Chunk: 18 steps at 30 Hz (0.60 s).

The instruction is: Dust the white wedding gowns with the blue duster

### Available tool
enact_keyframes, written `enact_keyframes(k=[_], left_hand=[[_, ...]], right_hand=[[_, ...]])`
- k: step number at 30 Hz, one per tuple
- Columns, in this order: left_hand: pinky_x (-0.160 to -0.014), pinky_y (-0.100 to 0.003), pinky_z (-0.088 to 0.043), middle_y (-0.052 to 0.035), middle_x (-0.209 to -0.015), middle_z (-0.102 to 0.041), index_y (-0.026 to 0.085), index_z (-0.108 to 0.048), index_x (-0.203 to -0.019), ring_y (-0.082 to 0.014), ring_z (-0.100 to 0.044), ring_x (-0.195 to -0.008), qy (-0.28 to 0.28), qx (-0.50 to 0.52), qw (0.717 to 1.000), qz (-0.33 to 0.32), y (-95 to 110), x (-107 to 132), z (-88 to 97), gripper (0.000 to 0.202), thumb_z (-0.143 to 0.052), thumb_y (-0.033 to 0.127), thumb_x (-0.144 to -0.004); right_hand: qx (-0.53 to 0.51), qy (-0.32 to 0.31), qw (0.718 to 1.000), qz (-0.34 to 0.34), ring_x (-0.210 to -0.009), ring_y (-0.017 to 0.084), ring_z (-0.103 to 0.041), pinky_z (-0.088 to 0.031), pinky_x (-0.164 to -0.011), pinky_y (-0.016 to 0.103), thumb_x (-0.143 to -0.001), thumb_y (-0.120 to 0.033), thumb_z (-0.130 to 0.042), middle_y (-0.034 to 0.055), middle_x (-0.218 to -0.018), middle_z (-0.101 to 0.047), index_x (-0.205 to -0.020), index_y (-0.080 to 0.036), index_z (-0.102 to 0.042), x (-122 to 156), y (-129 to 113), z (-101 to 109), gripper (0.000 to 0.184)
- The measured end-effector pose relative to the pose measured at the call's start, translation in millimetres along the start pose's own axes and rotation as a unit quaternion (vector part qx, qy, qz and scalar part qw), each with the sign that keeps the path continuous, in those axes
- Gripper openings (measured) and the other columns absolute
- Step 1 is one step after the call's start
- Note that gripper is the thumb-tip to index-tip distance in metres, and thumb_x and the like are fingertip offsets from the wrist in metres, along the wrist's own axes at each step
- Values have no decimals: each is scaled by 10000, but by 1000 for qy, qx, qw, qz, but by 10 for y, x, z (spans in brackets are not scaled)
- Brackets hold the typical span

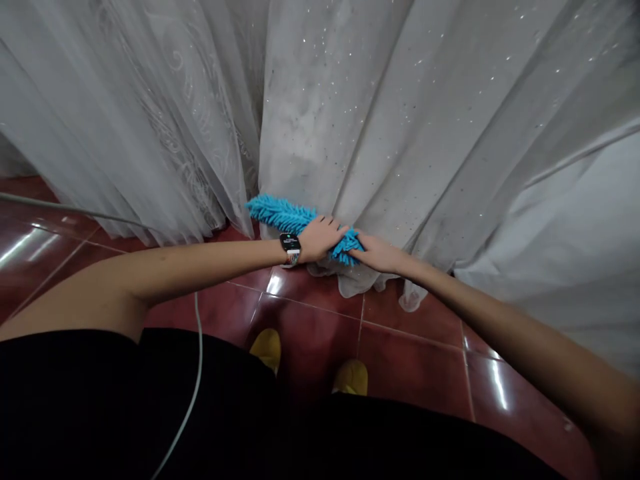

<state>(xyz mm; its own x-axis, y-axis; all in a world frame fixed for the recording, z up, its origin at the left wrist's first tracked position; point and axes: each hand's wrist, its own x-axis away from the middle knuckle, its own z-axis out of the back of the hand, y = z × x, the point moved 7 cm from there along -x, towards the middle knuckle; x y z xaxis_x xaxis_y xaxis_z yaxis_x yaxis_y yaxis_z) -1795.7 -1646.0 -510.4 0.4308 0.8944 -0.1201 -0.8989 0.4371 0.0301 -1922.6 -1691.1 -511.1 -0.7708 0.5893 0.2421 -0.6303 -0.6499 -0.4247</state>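
Blue fuzzy duster sits against a white sparkly curtain, low down near its bottom edge. The left hand lies over the duster with its fingers together, clamped on it. The right hand touches the duster's end with its fingers together, but you cannot tell if it grips. A black watch sits on the left wrist. Shiny red floor tiles lie below, with yellow shoes and a white cord beside a black shirt.
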Motion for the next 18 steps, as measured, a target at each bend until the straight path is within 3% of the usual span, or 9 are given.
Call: enact_keyframes(k=[4, 6, 8, 10, 12, 14, 16, 18], left_hand=[[-1122, -534, -440, -209, -1286, -728, 156, -678, -1390, -336, -655, -1215, 146, -70, 985, -59, -50, -178, 450, 362, -505, 147, -1072], [-1178, -553, -417, -177, -1282, -736, 183, -678, -1381, -307, -656, -1207, 189, -82, 974, -91, -99, -291, 557, 344, -473, 169, -1104], [-1205, -555, -406, -163, -1287, -741, 190, -680, -1381, -293, -659, -1211, 196, -89, 970, -110, -152, -373, 542, 348, -469, 167, -1105], [-1182, -542, -426, -179, -1295, -744, 175, -688, -1382, -304, -665, -1223, 166, -87, 976, -114, -184, -401, 424, 362, -495, 149, -1078], [-1116, -511, -464, -206, -1306, -745, 152, -696, -1391, -328, -678, -1231, 100, -67, 988, -99, -185, -370, 248, 390, -568, 143, -1023], [-1013, -454, -507, -202, -1279, -764, 150, -717, -1374, -343, -707, -1191, -13, -28, 997, -67, -151, -284, 44, 407, -663, 210, -974], [-893, -397, -530, -171, -1211, -793, 166, -762, -1285, -340, -740, -1105, -140, 17, 990, -31, -92, -150, -112, 373, -727, 333, -953], [-833, -378, -534, -161, -1165, -802, 164, -782, -1220, -337, -750, -1054, -188, 32, 982, -2, -63, -58, -80, 359, -735, 405, -958]], right_hand=[[25, 164, 985, -46, -942, 412, -799, -614, -836, 479, -1053, -389, -522, 192, -1061, -824, -1607, -102, -435, 211, 44, 186, 630], [12, 222, 974, -45, -914, 422, -796, -615, -803, 500, -1054, -385, -495, 193, -1043, -814, -1645, -107, -378, 231, 41, 192, 663], [-10, 242, 969, -44, -910, 420, -795, -620, -791, 510, -1063, -400, -476, 186, -1039, -806, -1645, -136, -374, 170, 54, 141, 647], [-33, 220, 974, -49, -900, 400, -792, -625, -788, 500, -1074, -425, -469, 168, -1018, -797, -1601, -170, -431, 53, 85, 49, 587], [-61, 153, 985, -56, -837, 357, -777, -625, -765, 471, -1087, -454, -464, 138, -966, -785, -1495, -195, -533, -73, 124, -72, 488], [-96, 40, 992, -65, -719, 298, -730, -610, -701, 429, -1100, -498, -463, 95, -875, -762, -1319, -211, -628, -150, 155, -202, 397], [-115, -56, 990, -56, -658, 246, -682, -588, -669, 381, -1101, -535, -496, 59, -803, -736, -1132, -220, -667, -149, 143, -243, 359], [-94, -62, 993, -19, -726, 235, -691, -585, -720, 352, -1081, -521, -567, 59, -828, -751, -1043, -217, -666, -123, 88, -105, 322]])
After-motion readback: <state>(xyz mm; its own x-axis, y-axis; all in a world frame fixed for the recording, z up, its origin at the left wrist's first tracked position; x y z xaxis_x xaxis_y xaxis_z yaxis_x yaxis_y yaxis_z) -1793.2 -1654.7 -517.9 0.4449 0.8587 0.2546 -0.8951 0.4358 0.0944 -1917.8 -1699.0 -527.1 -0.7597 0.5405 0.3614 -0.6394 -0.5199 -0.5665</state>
